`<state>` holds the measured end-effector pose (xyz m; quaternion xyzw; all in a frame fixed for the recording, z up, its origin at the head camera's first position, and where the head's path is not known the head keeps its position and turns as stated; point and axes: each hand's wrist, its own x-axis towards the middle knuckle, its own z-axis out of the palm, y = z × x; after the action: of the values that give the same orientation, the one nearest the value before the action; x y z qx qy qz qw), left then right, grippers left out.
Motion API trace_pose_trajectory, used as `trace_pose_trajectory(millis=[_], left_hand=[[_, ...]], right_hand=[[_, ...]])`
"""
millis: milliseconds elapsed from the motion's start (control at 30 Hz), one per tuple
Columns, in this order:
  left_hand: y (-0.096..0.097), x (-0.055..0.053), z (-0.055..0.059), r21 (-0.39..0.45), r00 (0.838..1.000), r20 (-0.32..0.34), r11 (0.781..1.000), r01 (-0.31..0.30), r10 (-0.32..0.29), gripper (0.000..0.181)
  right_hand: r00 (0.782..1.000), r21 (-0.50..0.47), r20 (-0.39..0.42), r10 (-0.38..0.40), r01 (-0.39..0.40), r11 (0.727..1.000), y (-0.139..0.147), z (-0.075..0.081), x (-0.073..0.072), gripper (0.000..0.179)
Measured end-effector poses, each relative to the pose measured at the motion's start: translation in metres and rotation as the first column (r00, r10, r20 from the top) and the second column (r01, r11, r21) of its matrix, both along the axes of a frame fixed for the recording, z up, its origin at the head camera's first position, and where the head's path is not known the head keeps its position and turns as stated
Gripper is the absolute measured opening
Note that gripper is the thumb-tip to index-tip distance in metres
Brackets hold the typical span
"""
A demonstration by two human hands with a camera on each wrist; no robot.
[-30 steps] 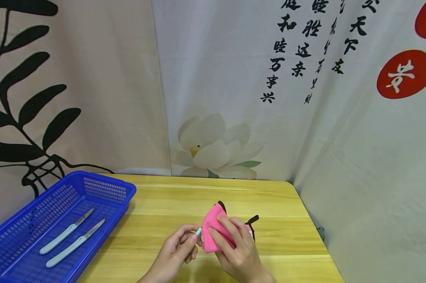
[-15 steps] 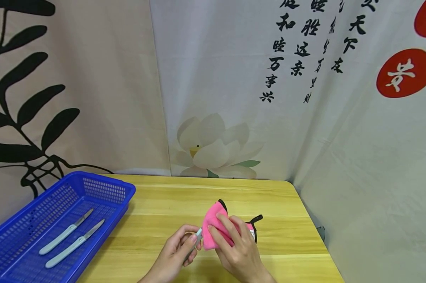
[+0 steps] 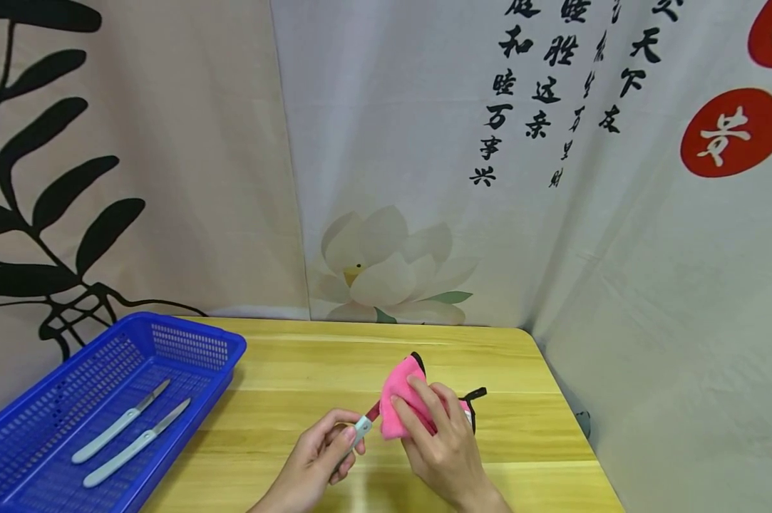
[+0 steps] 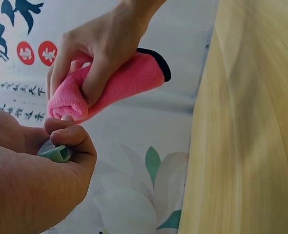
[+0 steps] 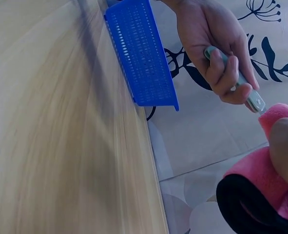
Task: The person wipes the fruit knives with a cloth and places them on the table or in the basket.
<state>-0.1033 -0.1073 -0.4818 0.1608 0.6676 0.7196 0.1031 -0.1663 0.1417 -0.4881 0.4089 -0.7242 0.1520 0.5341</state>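
My left hand (image 3: 318, 452) grips a knife (image 3: 363, 426) by its pale green handle, the blade pointing up and right. A short stretch of blade shows reddish before it passes into a folded pink cloth (image 3: 398, 392). With its fingers bent round that cloth, my right hand (image 3: 446, 445) holds it about the blade; the rest of the blade is hidden inside. In the left wrist view the handle's butt end (image 4: 58, 153) pokes out of the left fist. The right wrist view shows the cloth's black edging (image 5: 236, 200) and the handle (image 5: 241, 80) across the left fingers.
A blue plastic basket (image 3: 222, 356) stands on the left of the wooden table (image 3: 283, 370). Two similar knives, a rear one (image 3: 110, 433) and a front one (image 3: 125, 454), lie in it side by side. A printed curtain (image 3: 392, 142) hangs behind the table.
My right hand has slid the cloth right and slightly up, away from my left hand. The front of the knife handle and part of the blade have come into sight. The left hand stays nearly in place.
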Motion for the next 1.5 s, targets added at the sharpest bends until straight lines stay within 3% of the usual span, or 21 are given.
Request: trace_pose_trajectory(millis=[467,600,767,1000,1200,1333,1500], left_hand=[[-0.002,0.0,0.001,-0.013,0.999,0.046,1.0,0.015,-0.015,0.039],[-0.002,0.0,0.003,-0.016,1.0,0.028,1.0,0.015,-0.015,0.039],[-0.001,0.001,0.004,-0.015,0.999,0.051,1.0,0.003,-0.002,0.042],[-0.001,-0.001,0.003,-0.034,0.995,0.07,0.997,-0.065,0.067,0.044],[0.001,-0.002,0.0,0.008,1.0,0.003,1.0,-0.025,0.025,0.04],[0.003,-0.002,-0.001,0.034,0.997,-0.077,0.999,0.009,-0.007,0.036],[0.001,-0.002,0.001,0.005,1.0,-0.011,1.0,0.014,-0.014,0.038]], right_hand=[[0.999,-0.046,-0.008,-0.054,0.054,0.998,0.015,0.003,-0.013,0.031],[0.996,-0.049,0.009,-0.083,0.084,0.995,0.02,0.003,-0.016,0.031],[0.993,-0.075,0.05,-0.109,0.112,0.991,0.025,0.003,-0.018,0.033],[0.999,-0.108,0.033,-0.03,0.034,0.994,0.015,0.006,-0.008,0.033],[0.995,-0.018,-0.066,0.075,-0.077,0.997,-0.004,0.007,0.002,0.028],[0.992,0.041,-0.096,0.079,-0.075,0.996,-0.012,0.004,0.006,0.027],[0.998,0.053,-0.062,0.032,-0.029,0.998,-0.012,0.0,0.009,0.028]])
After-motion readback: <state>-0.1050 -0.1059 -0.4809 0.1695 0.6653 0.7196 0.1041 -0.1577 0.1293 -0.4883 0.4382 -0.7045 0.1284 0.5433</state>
